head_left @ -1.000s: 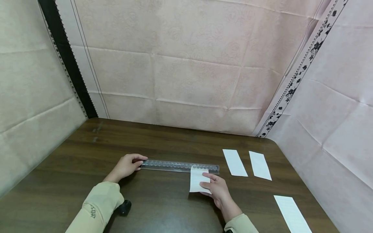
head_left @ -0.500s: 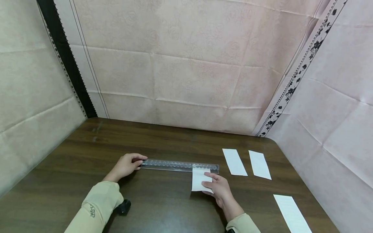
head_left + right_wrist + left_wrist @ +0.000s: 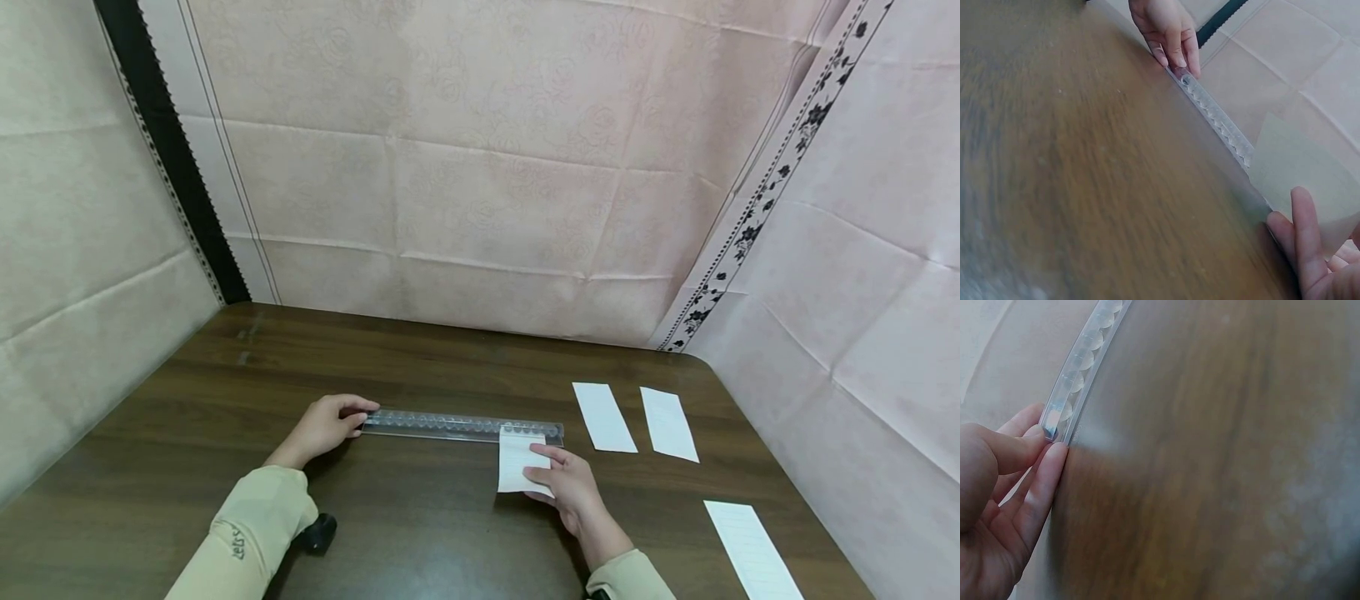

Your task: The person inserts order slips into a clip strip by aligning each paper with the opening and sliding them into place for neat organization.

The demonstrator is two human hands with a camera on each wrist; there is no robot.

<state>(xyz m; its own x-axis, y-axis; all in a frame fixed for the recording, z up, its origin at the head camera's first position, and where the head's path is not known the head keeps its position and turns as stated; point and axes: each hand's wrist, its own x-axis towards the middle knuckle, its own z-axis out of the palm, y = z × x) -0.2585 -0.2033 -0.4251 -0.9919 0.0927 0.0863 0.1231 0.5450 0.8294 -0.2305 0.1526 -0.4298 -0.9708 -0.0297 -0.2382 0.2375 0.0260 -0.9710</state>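
A long clear plastic ruler with a scalloped row along it stretches left to right above the brown table in the head view. My left hand pinches its left end between thumb and fingers, as the left wrist view also shows for the ruler. Near the ruler's right end, my right hand holds a small white paper slip between thumb and fingers. The slip's top edge overlaps the ruler; which lies in front I cannot tell. In the right wrist view, the slip appears pale and large.
Two white paper slips, one left and one right, lie on the table at the back right. Another longer slip lies nearer the front right. Patterned cloth hangs behind and at both sides.
My right hand has slid a little to the right along the ruler with the paper slip. My left hand and the ruler have stayed in place.
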